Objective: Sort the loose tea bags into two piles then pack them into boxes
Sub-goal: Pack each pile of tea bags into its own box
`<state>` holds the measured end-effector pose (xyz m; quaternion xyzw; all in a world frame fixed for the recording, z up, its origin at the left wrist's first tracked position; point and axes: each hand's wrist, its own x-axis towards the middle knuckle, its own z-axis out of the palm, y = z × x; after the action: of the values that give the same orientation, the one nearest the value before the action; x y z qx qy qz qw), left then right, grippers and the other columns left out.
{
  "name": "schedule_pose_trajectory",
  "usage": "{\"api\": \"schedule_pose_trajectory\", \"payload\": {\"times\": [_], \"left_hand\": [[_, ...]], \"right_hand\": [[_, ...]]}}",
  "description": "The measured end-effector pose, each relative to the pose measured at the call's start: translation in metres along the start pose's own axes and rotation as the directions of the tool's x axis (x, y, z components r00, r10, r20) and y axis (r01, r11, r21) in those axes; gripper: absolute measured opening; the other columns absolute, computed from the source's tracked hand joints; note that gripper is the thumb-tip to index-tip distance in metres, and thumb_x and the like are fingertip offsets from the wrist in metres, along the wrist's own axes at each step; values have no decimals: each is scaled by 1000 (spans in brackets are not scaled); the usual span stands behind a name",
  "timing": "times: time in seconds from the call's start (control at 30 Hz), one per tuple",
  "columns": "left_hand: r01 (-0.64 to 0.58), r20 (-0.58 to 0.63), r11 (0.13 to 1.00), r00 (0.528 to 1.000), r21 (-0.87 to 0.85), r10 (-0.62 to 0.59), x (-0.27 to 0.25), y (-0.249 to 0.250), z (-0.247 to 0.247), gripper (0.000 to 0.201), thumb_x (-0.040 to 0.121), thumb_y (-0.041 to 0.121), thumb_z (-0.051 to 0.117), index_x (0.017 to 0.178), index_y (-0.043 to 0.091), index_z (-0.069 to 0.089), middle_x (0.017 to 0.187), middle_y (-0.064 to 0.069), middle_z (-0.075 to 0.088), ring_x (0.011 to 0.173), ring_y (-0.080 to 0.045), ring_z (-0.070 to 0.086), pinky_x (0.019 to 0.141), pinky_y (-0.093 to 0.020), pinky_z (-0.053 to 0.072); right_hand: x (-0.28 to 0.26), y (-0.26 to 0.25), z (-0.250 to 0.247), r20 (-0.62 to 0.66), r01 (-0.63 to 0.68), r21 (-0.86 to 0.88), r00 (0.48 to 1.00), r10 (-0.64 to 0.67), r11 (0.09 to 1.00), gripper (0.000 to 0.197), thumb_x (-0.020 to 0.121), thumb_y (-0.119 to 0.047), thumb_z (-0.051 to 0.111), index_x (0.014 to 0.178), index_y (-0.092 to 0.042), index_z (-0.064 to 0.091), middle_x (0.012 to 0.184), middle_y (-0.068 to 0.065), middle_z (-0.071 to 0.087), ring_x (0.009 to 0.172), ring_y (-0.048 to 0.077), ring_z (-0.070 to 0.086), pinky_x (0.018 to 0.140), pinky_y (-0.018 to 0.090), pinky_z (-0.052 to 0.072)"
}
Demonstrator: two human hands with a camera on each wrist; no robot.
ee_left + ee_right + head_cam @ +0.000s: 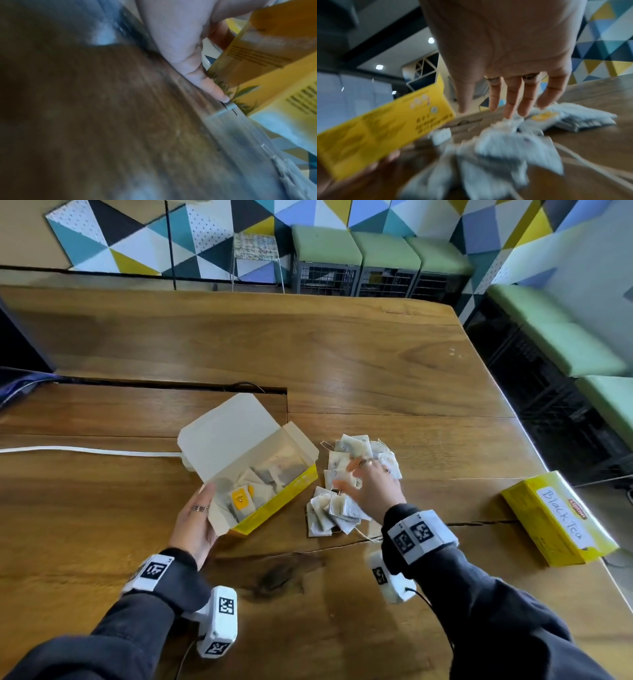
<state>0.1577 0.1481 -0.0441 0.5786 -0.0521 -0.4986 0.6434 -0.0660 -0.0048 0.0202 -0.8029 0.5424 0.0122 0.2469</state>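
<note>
An open yellow tea box (274, 505) lies in the middle of the wooden table, lid flap up, with several tea bags (260, 484) inside; one shows an orange tag. My left hand (195, 522) grips its near left end, thumb on the end flap and fingers beneath; the left wrist view shows that hand (180, 40) against the box (274, 54). Loose white tea bags (329, 511) lie right of the box, with more further back (356, 446). My right hand (370, 487) hovers over them with straight, spread fingers (510, 102), holding nothing. The right wrist view is blurred.
A closed yellow box labelled "Black Tea" (558, 518) sits at the table's right edge. A white cable (85, 450) runs in from the left to a white adapter (441, 135) behind the open box. A long slot (171, 385) cuts the tabletop beyond. Green benches stand to the right.
</note>
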Motion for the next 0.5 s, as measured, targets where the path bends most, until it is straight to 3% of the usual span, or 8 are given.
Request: {"api": "schedule_pose_trajectory", "payload": {"times": [0.07, 0.13, 0.27, 0.4, 0.5], "left_hand": [[-2, 2, 999, 1000, 37, 2, 2, -2, 0, 42, 90, 43, 50, 128, 26, 54, 120, 0, 65, 109, -20, 61, 89, -35, 48], [-6, -5, 997, 1000, 77, 7, 3, -3, 0, 38, 89, 44, 51, 123, 27, 56, 118, 0, 65, 108, -20, 61, 91, -38, 47], [-19, 1, 995, 1000, 93, 19, 4, -4, 2, 28, 91, 40, 50, 114, 29, 60, 114, 1, 66, 105, -18, 61, 90, -37, 47], [-26, 4, 997, 1000, 76, 26, 4, -3, 3, 33, 91, 40, 50, 121, 27, 57, 116, 1, 65, 105, -17, 61, 83, -33, 48], [-25, 0, 997, 1000, 73, 26, 5, -4, 3, 39, 90, 40, 51, 126, 25, 55, 119, 0, 64, 106, -17, 61, 82, -32, 48]], "right_hand": [[-7, 1, 18, 106, -38, -135, 993, 53, 990, 62, 80, -59, 56, 127, -20, 46, 132, 2, 42, 127, 25, 36, 105, 46, 32], [-14, -1, 33, 118, -24, -151, 992, 42, 988, 66, 77, -55, 62, 130, -21, 43, 133, 2, 38, 129, 26, 31, 103, 47, 30], [-20, 8, 41, 142, -36, 21, 989, 32, 999, 56, 73, -43, 73, 120, -24, 50, 129, 0, 41, 126, 26, 34, 99, 47, 38], [-20, 11, 38, 199, -95, 107, 977, 72, 990, 74, 68, -53, 73, 128, -22, 44, 129, 5, 34, 127, 27, 28, 105, 46, 35], [-25, 3, 42, 184, -107, 127, 980, 82, 986, 66, 72, -47, 73, 127, -26, 44, 131, 5, 30, 127, 27, 23, 105, 48, 34]]}}
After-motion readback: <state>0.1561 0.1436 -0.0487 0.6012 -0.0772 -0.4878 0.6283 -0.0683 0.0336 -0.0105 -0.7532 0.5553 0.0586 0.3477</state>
